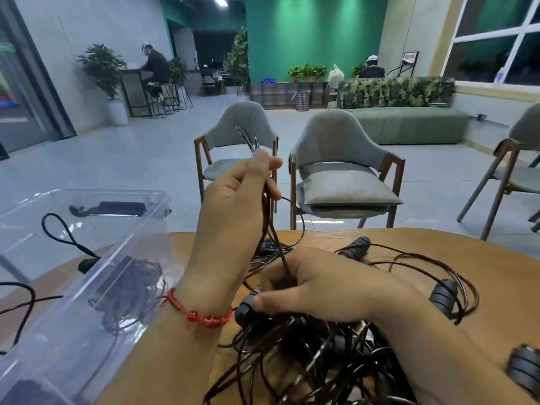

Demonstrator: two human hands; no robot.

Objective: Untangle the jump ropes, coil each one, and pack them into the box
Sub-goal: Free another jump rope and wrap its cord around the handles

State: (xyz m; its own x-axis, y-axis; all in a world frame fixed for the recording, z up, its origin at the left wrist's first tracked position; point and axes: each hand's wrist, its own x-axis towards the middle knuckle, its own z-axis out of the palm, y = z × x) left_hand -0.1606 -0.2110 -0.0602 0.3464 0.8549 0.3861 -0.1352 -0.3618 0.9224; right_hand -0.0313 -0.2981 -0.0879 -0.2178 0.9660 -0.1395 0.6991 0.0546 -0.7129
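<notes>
Left hand pinches raised rope strands; right hand grips them lower.

No writing is legible; the far sign blurs.

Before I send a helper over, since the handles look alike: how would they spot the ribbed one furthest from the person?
Find the wooden table, on its side facing the cushioned grey chair. Just beyond the right hand lies a black ribbed handle. It is further back than the two other ribbed handles, which lie further right and nearer the person.
</notes>
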